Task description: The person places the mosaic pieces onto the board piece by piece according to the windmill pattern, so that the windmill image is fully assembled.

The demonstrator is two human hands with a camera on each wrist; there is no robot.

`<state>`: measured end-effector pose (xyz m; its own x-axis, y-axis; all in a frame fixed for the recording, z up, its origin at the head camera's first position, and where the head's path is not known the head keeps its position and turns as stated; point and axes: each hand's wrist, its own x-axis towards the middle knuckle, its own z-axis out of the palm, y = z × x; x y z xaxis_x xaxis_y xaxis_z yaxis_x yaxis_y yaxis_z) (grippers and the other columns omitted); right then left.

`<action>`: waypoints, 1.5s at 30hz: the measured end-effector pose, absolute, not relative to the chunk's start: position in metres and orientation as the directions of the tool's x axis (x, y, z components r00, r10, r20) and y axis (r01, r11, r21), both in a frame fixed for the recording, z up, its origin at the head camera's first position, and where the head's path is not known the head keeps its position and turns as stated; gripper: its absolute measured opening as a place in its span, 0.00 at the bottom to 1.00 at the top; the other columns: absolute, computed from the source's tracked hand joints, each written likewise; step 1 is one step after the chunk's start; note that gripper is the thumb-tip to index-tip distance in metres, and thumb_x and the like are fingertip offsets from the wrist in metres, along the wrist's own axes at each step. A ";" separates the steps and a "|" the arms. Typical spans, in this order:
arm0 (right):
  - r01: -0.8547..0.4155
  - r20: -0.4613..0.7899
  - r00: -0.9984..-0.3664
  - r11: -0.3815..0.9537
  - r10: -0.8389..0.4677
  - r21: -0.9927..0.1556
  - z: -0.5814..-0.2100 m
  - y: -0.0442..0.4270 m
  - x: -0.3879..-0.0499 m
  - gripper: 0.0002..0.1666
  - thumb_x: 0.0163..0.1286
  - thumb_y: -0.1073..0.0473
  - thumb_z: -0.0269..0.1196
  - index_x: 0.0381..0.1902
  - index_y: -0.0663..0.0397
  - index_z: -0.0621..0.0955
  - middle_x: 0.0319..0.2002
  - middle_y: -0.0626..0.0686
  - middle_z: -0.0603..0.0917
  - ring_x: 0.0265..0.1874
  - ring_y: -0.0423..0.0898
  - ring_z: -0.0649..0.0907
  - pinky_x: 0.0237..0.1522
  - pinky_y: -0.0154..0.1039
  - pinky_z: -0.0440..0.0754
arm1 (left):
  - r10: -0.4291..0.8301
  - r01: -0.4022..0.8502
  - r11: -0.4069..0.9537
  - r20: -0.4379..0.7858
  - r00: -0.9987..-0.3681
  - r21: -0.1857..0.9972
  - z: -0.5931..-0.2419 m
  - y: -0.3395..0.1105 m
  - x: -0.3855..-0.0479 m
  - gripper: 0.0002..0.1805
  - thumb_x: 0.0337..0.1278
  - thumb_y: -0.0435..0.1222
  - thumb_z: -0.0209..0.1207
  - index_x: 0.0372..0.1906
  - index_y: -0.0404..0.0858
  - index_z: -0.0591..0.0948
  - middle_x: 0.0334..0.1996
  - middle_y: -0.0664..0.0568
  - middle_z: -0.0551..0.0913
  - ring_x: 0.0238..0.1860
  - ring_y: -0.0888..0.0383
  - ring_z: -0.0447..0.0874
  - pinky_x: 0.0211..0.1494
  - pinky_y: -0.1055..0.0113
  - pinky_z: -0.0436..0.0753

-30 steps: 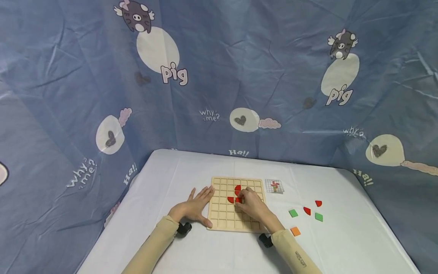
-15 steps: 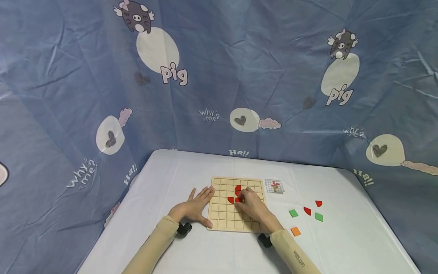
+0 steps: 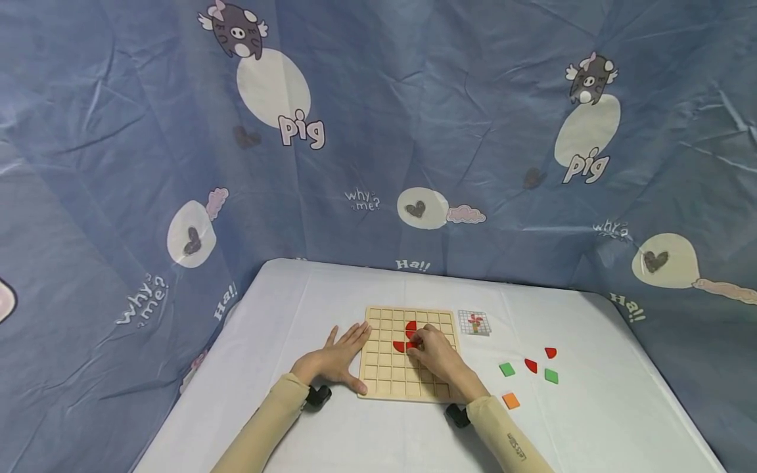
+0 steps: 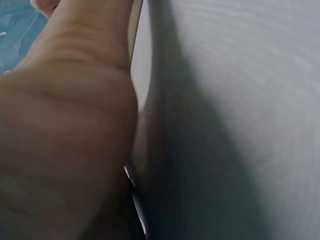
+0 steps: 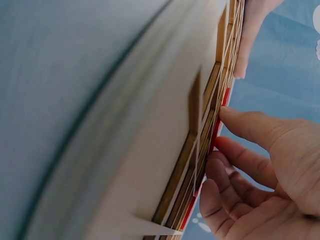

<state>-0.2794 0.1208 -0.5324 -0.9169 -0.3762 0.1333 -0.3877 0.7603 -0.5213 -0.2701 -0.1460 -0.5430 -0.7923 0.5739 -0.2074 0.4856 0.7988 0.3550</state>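
Note:
A light wooden grid board (image 3: 383,372) lies on the table, with several red quarter-circle pieces (image 3: 399,346) set in its squares. My left hand (image 3: 334,360) lies spread at the board's left edge, fingertips and thumb touching the rim. Over the middle of the board, my right hand (image 3: 436,351) pinches a red quarter-circle piece (image 5: 216,129) between thumb and forefinger, down at a square. The other fingers are curled, and the hand covers part of the grid. The left wrist view shows mostly my forearm and wrist (image 4: 75,115), beside the white table.
Right of the board lies a pattern card (image 3: 474,322) with a red flower on a grid. Farther right are two loose red quarter-circles (image 3: 531,365), two green squares (image 3: 506,369) and an orange square (image 3: 511,400). A blue printed cloth (image 3: 378,131) hangs behind the white table (image 3: 603,394).
Almost nothing moves. Both hands keep their places on the board, and the right hand stays on the same red quarter-circle. The head view shifts very slightly.

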 end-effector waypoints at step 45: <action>-0.295 0.211 -0.954 0.805 -0.214 -0.515 -0.512 0.207 -0.269 0.12 0.62 0.59 0.68 0.42 0.58 0.84 0.39 0.53 0.82 0.38 0.48 0.81 0.36 0.41 0.80 | 0.563 0.486 0.810 -0.206 -0.800 0.329 -0.546 -0.145 -0.272 0.74 0.31 0.70 0.65 0.77 0.38 0.39 0.79 0.47 0.36 0.79 0.47 0.32 0.74 0.35 0.32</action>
